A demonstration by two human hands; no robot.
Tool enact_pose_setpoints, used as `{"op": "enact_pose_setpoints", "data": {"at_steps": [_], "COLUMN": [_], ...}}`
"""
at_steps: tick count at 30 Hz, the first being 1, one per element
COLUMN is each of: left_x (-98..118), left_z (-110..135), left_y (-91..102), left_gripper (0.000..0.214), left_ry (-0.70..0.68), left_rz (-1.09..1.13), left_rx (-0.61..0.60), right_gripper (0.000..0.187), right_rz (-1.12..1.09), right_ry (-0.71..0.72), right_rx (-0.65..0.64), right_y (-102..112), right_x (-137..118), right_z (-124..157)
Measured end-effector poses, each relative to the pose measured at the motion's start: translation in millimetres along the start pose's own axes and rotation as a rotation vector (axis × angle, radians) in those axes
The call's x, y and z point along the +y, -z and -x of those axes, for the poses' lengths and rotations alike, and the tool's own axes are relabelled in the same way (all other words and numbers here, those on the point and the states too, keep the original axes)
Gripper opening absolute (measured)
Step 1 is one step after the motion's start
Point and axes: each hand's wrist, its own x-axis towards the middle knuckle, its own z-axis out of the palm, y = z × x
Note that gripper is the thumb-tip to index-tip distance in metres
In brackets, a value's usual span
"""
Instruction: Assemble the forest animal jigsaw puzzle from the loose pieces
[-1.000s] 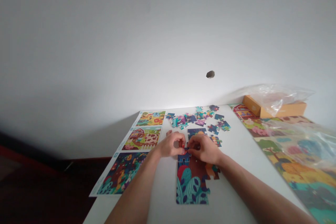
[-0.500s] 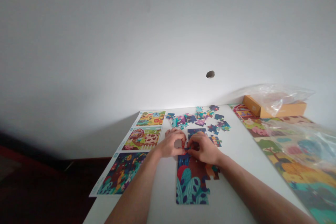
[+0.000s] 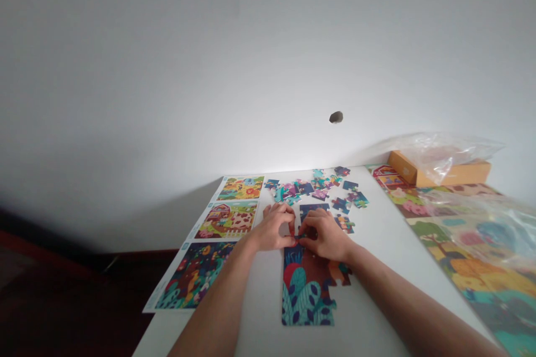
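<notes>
- By the left hand (image 3: 274,230), thumb and index finger are brought together in a small ring, with the tips set down on a dark blue puzzle piece (image 3: 290,254); whether it is pinched or only pressed cannot be told.
- The right hand (image 3: 324,237) is curled beside it, palm down, with its fingertips nearly meeting the left ones; its exact grip is hidden.
- The assembled puzzle section (image 3: 300,295), to which the piece belongs, is laid in the middle of the desk (image 3: 262,312), its straight lower side turned to the near edge.
- A second ago, a pale seam was seen between the piece and the section below; now it can hardly be made out, and the dark blue runs almost unbroken.
- The outer fingers of the left hand are raised and spread more than in the first frame; the right hand has barely been shifted.
- A dark blue strip (image 3: 314,209) is seen just beyond the right hand; whether it is joined to the section is hidden.
- Loose puzzle pieces (image 3: 304,188) are scattered toward the far edge, unchanged in place.
- A picture sheet (image 3: 226,220) is laid along the left edge, its near left corner pushed out past it.
- Larger animal pictures (image 3: 464,270) are spread along the right side, partly covered by clear plastic (image 3: 498,228).
- At the far right corner, a yellow box (image 3: 469,174) is topped by a clear bag (image 3: 441,150).
</notes>
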Motion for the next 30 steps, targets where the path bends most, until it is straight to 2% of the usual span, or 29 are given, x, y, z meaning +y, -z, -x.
{"op": "enact_pose_setpoints", "data": {"at_steps": [15, 22, 30], "left_x": [-1.1, -3.4, 1.7], "left_z": [2.1, 1.8, 0.1], "left_y": [-3.4, -4.9, -3.1], "left_gripper": [0.024, 0.017, 0.015], "left_ry": [0.013, -0.009, -0.058], "left_rz": [-0.029, -0.02, 0.05], "left_rx": [0.064, 0.045, 0.011], "right_gripper": [0.007, 0.005, 0.023], "right_rz": [0.027, 0.016, -0.025], "right_ry": [0.007, 0.015, 0.038], "right_rx": [-0.022, -0.013, 0.024], "right_y": [0.5, 1.7, 9.4], "right_x": [-0.1, -0.7, 2.0], "right_z": [-0.5, -0.6, -0.1]}}
